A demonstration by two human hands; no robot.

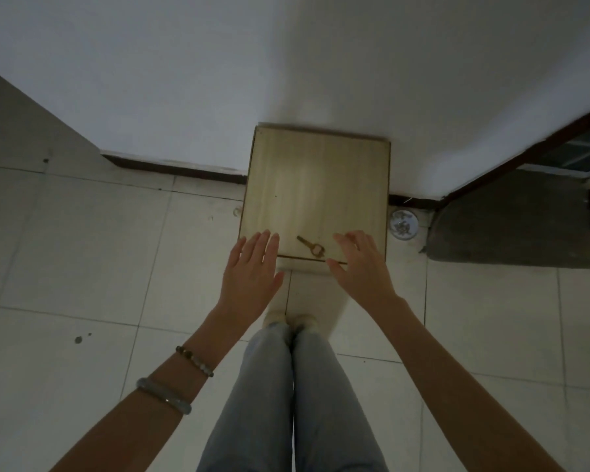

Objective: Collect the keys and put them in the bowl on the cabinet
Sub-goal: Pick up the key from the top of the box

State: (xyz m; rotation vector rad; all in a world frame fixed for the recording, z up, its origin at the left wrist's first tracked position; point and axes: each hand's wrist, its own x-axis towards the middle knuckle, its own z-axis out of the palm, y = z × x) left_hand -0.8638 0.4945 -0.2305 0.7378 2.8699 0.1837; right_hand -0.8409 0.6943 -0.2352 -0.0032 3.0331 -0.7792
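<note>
A single brass key point(310, 247) lies flat on the light wooden cabinet top point(315, 185), near its front edge. My left hand point(252, 270) hovers just left of the key, flat with fingers apart, holding nothing. My right hand point(361, 264) hovers just right of the key, fingers slightly curled and spread, also holding nothing. Neither hand touches the key. A small white patterned bowl point(402, 225) sits on the floor to the right of the cabinet, with something small and dark inside it.
The cabinet stands against a white wall point(286, 63) with a dark skirting board. A grey mat point(515, 219) lies at the right by a doorway. Pale floor tiles point(82, 267) spread left and right. My legs in light jeans point(293, 403) stand before the cabinet.
</note>
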